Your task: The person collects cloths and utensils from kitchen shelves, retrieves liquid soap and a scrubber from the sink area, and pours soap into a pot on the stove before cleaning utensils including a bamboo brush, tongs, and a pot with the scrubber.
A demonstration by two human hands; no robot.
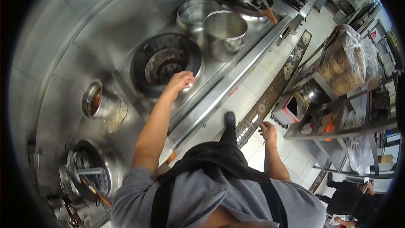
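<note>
My left hand (181,81) reaches over the front rim of a round black wok burner (139,65) set in the steel range. Its fingers are loosely stretched and hold nothing. My right hand (267,131) hangs at my side above the tiled floor, fingers slightly bent and apart, with nothing visible in it. Just beyond the burner stand a tall steel pot (225,42) and a wider steel pot (190,21). Left of my left arm, a small steel pot (96,99) contains something brown. Beside it lies a pale, crumpled mass (116,116) that I cannot make out.
A pan with a wooden handle (270,14) sits farther along the range. More pans and utensils (86,173) crowd the lower left. On the right are a metal shelf rack (337,133) and bagged round items (344,63). Another person (350,200) works at lower right.
</note>
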